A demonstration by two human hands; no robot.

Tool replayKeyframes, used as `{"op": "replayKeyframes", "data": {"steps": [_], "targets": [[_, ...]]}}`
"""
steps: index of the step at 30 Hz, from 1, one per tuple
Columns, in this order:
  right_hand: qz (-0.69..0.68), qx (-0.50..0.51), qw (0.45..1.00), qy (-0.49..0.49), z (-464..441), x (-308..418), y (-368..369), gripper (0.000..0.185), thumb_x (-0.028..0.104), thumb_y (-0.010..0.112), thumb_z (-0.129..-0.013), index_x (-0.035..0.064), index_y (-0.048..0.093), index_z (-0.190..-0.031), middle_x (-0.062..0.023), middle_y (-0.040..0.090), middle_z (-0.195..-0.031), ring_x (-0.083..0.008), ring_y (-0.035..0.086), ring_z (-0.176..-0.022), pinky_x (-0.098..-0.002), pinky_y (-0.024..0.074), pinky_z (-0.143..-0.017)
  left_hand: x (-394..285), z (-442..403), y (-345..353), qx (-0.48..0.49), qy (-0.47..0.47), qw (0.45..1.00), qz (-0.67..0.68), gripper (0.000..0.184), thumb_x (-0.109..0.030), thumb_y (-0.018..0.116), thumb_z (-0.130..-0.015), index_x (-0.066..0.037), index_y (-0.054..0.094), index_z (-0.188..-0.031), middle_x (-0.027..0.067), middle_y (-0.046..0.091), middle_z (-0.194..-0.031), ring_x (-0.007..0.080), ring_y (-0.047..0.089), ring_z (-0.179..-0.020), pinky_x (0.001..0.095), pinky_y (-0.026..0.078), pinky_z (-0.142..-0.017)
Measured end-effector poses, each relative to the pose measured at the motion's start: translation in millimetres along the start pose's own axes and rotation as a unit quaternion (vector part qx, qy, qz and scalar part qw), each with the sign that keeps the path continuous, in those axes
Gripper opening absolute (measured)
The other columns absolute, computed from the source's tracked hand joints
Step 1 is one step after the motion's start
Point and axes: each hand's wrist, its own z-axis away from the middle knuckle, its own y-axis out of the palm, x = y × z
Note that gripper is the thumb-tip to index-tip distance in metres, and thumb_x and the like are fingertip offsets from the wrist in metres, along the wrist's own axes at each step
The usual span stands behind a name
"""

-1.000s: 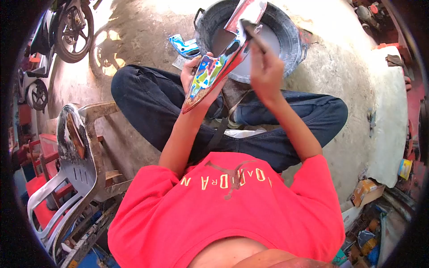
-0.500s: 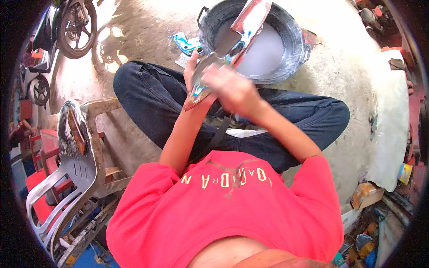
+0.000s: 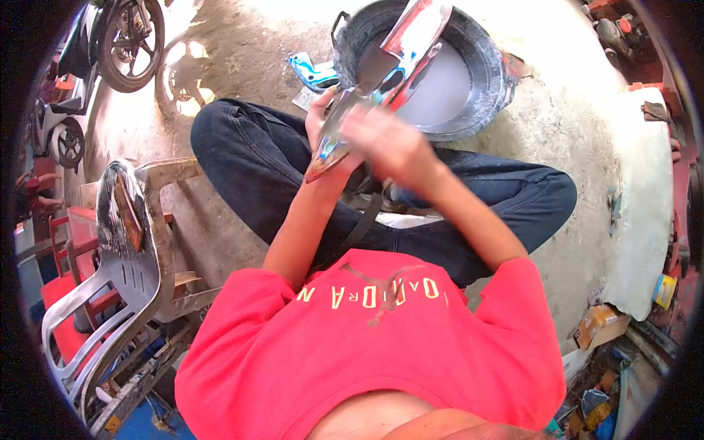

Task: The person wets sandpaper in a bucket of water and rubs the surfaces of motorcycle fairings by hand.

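A long, glossy motorcycle body panel (image 3: 419, 35), coloured red, white and blue with a bare grey section, slants from my lap out over a black tub (image 3: 345, 55). My left hand (image 3: 318, 121) is closed around its near end from the left and below. On top of the panel lies my right hand (image 3: 396, 143), its fingers smeared by motion; whether anything is under them is hidden. Cloudy whitish water (image 3: 433, 92) stands in the tub. A smaller blue and white panel piece (image 3: 312, 73) lies on the floor left of the tub.
Left of my knee stands a worn grey plastic chair (image 3: 132, 257). A motorcycle wheel (image 3: 130, 45) is at the upper left. To the right are a long pale sheet (image 3: 639, 213), a cardboard box (image 3: 601, 326) and mixed clutter (image 3: 598, 403). Someone's arm (image 3: 50, 191) shows at the far left.
My right hand stays on the panel, blurred in both frames. The whole view has shifted slightly, with the tub and panel appearing a little further right. My left hand keeps its hold.
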Motion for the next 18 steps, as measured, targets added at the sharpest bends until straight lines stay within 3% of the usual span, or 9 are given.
{"op": "replayKeyframes", "data": {"steps": [1, 2, 5, 8, 9, 11, 13, 14, 18], "targets": [[0.024, -0.022, 0.997, 0.065, 4, -27, -1, 0.034, 0.004, 0.059, -0.086, 0.004, 0.067, -0.119, -0.0158, 0.069, -0.124, -0.0309, 0.065, -0.119, -0.0438, 0.0518, -0.104, 15, 4, 46, -0.076, 0.0, 0.995, 0.059, 0.048, -0.038, 0.049, -0.095, 0.002, 0.063, -0.117, 0.0213, 0.068, -0.119, 0.0348, 0.066, -0.107, 0.0491, 0.051, -0.097], [0.052, -0.043, 0.99, 0.127, 8, -46, -1, 0.035, 0.001, 0.059, -0.086, 0.0046, 0.067, -0.119, -0.0171, 0.069, -0.124, -0.0329, 0.065, -0.119, -0.0445, 0.0518, -0.104, 13, 3, 40, -0.054, -0.005, 0.997, 0.061, 0.047, -0.037, 0.049, -0.095, 0.002, 0.063, -0.117, 0.0212, 0.068, -0.118, 0.0349, 0.067, -0.107, 0.0489, 0.05, -0.097], [0.046, -0.07, 0.986, 0.141, 12, -47, -1, 0.038, -0.003, 0.058, -0.084, 0.0055, 0.067, -0.12, -0.0197, 0.068, -0.123, -0.0358, 0.064, -0.119, -0.0452, 0.052, -0.103, 14, 3, 27, -0.044, 0.003, 0.998, 0.048, 0.044, -0.032, 0.05, -0.094, 0.003, 0.062, -0.118, 0.0208, 0.069, -0.114, 0.0357, 0.067, -0.105, 0.0497, 0.051, -0.097], [-0.073, -0.014, 0.997, 0.007, 4, 21, 10, 0.042, -0.007, 0.059, -0.083, 0.0054, 0.067, -0.122, -0.0151, 0.068, -0.124, -0.0328, 0.064, -0.121, -0.045, 0.0497, -0.107, -6, 0, 1, -0.049, -0.007, 0.999, -0.005, 0.04, -0.03, 0.052, -0.091, 0.003, 0.066, -0.11, 0.0205, 0.072, -0.103, 0.0348, 0.071, -0.09, 0.0501, 0.057, -0.087], [-0.071, -0.017, 0.997, 0.002, 2, 17, 10, 0.042, -0.007, 0.059, -0.083, 0.0061, 0.068, -0.122, -0.0144, 0.069, -0.124, -0.0324, 0.064, -0.121, -0.0448, 0.0498, -0.107, -9, 4, 19, -0.065, -0.046, 0.997, -0.005, 0.039, -0.028, 0.051, -0.09, 0.003, 0.066, -0.108, 0.0213, 0.071, -0.107, 0.0351, 0.07, -0.095, 0.0515, 0.055, -0.089], [-0.07, -0.022, 0.997, 0.001, 0, 1, 10, 0.042, -0.006, 0.059, -0.083, 0.0075, 0.068, -0.122, -0.013, 0.069, -0.123, -0.0317, 0.065, -0.12, -0.0445, 0.0501, -0.106, 5, 4, 23, -0.068, 0.01, 0.996, 0.059, 0.038, -0.028, 0.051, -0.09, 0.003, 0.065, -0.108, 0.0223, 0.07, -0.109, 0.0366, 0.069, -0.099, 0.0524, 0.053, -0.092], [-0.008, -0.063, 0.994, 0.093, 3, -50, 7, 0.036, -0.001, 0.062, -0.082, 0.0051, 0.066, -0.118, -0.0156, 0.069, -0.123, -0.0324, 0.066, -0.118, -0.0461, 0.0529, -0.101, 14, 5, 40, -0.038, -0.001, 0.986, 0.16, 0.037, -0.028, 0.053, -0.089, 0.002, 0.065, -0.107, 0.0227, 0.07, -0.109, 0.0374, 0.067, -0.104, 0.0526, 0.05, -0.097], [0.01, -0.085, 0.982, 0.171, 8, -64, 5, 0.037, -0.002, 0.062, -0.081, 0.0047, 0.066, -0.117, -0.0157, 0.069, -0.123, -0.0326, 0.066, -0.118, -0.0463, 0.0525, -0.102, 13, 5, 34, -0.013, -0.011, 0.994, 0.107, 0.034, -0.025, 0.054, -0.089, 0.0, 0.061, -0.11, 0.022, 0.067, -0.113, 0.0347, 0.063, -0.109, 0.0513, 0.046, -0.097], [0.013, -0.07, 0.996, 0.051, 9, -23, 14, 0.035, 0.001, 0.06, -0.085, 0.0057, 0.068, -0.119, -0.0148, 0.069, -0.122, -0.0314, 0.064, -0.121, -0.0451, 0.0511, -0.105, 6, 3, 13, 0.03, -0.009, 0.99, 0.139, 0.038, -0.025, 0.051, -0.093, 0.003, 0.059, -0.116, 0.0253, 0.065, -0.118, 0.0375, 0.064, -0.11, 0.0541, 0.048, -0.097]]}}
